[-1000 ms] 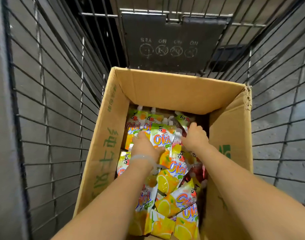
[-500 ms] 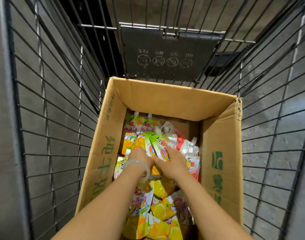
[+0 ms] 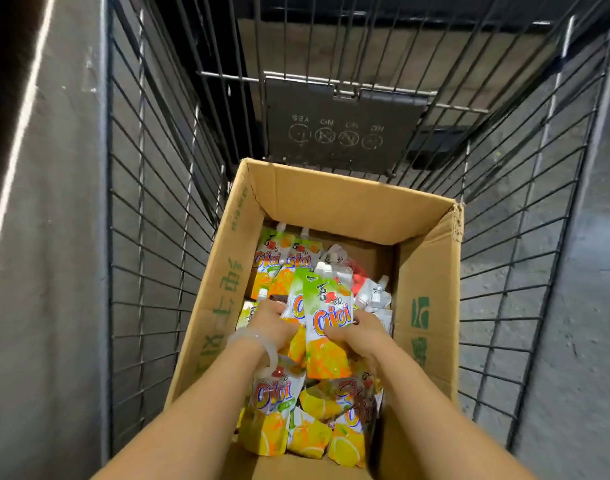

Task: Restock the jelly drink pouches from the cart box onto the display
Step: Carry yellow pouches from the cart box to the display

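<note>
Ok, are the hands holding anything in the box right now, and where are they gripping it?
Yes. Both hands grip a bunch of upright jelly pouches by their sides near mid-height: left hand on the left edge, right hand on the right.

Held jelly pouch (image 3: 328, 327): green-white top, orange "Cici" logo, orange fruit print. Loose pouches (image 3: 276, 410) yellow/orange, a few red-white. Cardboard box (image 3: 338, 199) tan, green print. Cart (image 3: 151, 237) dark wire grid. Bracelet (image 3: 253, 341) pale translucent.

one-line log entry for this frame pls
phase: gathering in cardboard box | left hand: grips pouches | right hand: grips front pouch | display: not in view
</note>
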`<move>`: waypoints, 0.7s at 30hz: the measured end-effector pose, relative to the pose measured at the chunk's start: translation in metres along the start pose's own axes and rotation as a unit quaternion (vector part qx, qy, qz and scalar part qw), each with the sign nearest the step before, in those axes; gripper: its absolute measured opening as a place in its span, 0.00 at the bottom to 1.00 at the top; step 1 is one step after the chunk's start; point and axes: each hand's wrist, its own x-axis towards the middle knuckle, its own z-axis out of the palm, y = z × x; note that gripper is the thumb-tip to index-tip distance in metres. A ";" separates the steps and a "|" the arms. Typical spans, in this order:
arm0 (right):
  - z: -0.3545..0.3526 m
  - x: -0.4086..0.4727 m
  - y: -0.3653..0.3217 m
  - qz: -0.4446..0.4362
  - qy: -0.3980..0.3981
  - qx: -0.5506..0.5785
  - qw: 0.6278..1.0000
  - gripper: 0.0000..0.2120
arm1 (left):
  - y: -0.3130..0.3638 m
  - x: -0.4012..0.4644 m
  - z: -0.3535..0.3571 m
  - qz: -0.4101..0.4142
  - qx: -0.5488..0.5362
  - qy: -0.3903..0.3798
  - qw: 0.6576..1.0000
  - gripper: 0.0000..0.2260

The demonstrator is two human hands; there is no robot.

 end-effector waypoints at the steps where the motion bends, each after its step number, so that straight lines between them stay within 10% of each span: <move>1: -0.001 -0.005 0.000 -0.008 -0.001 0.001 1.000 0.13 | -0.001 -0.007 -0.004 -0.001 -0.036 -0.002 0.999 0.18; 6: -0.017 -0.045 -0.012 -0.055 -0.006 -0.001 0.998 0.25 | -0.013 -0.051 -0.024 0.009 -0.093 -0.028 0.995 0.20; 13: -0.039 -0.125 -0.031 -0.140 -0.119 0.028 0.983 0.13 | -0.008 -0.147 -0.022 0.112 -0.216 -0.054 0.969 0.23; 21: -0.047 -0.230 -0.021 -0.289 -0.199 -0.043 0.936 0.11 | -0.042 -0.270 0.018 0.218 -0.365 0.078 0.902 0.34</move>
